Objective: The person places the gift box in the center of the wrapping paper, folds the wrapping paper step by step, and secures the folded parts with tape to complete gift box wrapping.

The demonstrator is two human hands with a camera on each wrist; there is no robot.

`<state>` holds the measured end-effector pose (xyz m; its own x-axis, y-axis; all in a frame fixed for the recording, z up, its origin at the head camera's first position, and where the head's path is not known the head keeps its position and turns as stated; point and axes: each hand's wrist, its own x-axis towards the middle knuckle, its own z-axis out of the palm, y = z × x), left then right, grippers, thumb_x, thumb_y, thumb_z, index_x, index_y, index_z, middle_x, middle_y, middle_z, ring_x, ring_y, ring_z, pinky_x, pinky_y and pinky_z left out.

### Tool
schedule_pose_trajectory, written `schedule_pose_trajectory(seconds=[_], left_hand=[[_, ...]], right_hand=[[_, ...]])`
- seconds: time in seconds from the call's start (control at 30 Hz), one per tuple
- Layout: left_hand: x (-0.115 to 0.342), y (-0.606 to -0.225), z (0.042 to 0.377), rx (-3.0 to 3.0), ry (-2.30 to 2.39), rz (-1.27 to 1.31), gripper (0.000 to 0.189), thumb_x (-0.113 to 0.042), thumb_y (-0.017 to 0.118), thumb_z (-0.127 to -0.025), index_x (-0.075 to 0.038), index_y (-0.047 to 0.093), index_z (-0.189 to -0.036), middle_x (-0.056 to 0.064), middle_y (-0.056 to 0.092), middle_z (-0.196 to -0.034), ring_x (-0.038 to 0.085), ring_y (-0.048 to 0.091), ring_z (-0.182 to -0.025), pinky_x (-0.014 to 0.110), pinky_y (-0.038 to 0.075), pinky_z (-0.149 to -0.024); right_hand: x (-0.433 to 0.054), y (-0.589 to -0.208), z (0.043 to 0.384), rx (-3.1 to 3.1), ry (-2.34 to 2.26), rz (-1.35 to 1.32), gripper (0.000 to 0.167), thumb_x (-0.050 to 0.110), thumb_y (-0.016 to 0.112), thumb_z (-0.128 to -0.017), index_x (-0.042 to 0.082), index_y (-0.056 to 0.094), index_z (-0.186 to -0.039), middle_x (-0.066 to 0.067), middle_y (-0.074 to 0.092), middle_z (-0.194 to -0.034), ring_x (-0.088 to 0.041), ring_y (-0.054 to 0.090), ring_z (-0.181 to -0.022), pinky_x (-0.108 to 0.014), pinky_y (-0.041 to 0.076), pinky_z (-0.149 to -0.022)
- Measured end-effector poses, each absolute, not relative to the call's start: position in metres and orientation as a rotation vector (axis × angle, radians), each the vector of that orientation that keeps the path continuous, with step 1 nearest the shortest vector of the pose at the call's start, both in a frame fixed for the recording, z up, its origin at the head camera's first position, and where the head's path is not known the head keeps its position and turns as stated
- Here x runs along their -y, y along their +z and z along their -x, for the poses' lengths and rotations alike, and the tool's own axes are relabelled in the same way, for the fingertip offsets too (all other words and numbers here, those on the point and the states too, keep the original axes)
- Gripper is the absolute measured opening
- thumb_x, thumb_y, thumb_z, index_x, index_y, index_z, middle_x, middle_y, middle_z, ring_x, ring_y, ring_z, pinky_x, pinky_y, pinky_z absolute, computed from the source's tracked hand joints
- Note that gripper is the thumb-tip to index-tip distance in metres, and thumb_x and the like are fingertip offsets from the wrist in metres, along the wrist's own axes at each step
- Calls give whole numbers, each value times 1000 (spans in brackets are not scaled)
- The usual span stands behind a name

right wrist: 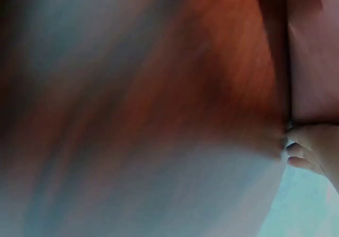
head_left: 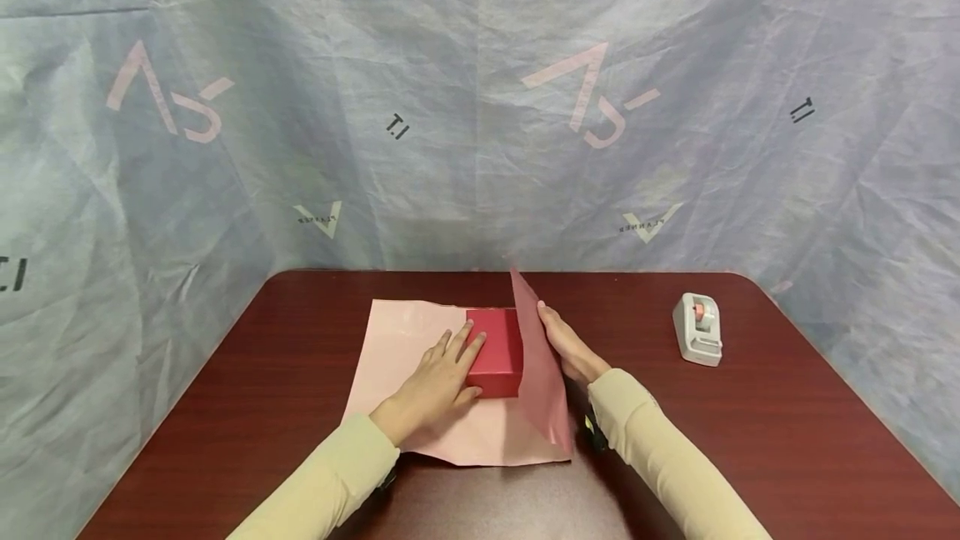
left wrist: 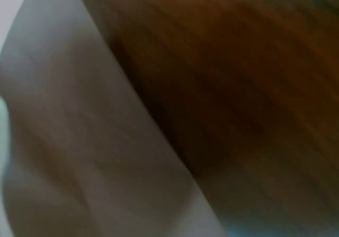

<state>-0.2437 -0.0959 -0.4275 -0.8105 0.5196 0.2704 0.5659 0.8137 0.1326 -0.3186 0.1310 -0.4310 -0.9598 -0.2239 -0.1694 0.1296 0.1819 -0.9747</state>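
Observation:
A red box [head_left: 498,348] sits on a sheet of pink paper [head_left: 390,348] spread over the table. My left hand [head_left: 435,377] rests its spread fingers on the box's top left part, with the thumb by the front side. To the right of the box, the paper's right part [head_left: 543,373] stands raised. My right hand [head_left: 567,346] lies along its outer face with the fingers extended. In the right wrist view that hand [right wrist: 315,147] touches the paper [right wrist: 318,73] at the frame's edge. The left wrist view shows only blurred paper [left wrist: 95,115] and table.
A white tape dispenser [head_left: 697,330] with a small roll stands at the right of the dark red table [head_left: 780,440]. A grey printed sheet [head_left: 465,190] hangs behind and at both sides.

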Motion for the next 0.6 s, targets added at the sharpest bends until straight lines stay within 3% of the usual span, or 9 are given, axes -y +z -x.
schedule_pose_trajectory(seconds=[0.17,0.43,0.6], left_hand=[[95,-427,244,2782,-300,842,75,-35,65,-83,-7,28,-143,19,24,-148,47,35,-126,53,36,-97],[96,-426,243,2806,-293,835,75,-35,63,-84,-9,27,-144,18,22,-149,46,32,-128,52,35,-99],[95,-426,242,2812,-306,836,75,-34,63,-84,-9,26,-144,18,21,-150,46,32,-128,52,34,-99]], right_hand=[[-130,-429,319,-2121,-1883,96,63,45,25,-98,13,3,-148,-7,-2,-155,-25,-4,-142,-48,4,-113],[-129,-426,318,-2145,-1871,53,63,46,27,-98,12,9,-148,-10,10,-153,-29,18,-136,-49,19,-110],[-123,-427,320,-2216,-1837,63,61,44,23,-99,11,7,-148,-10,6,-154,-28,6,-141,-49,10,-112]])
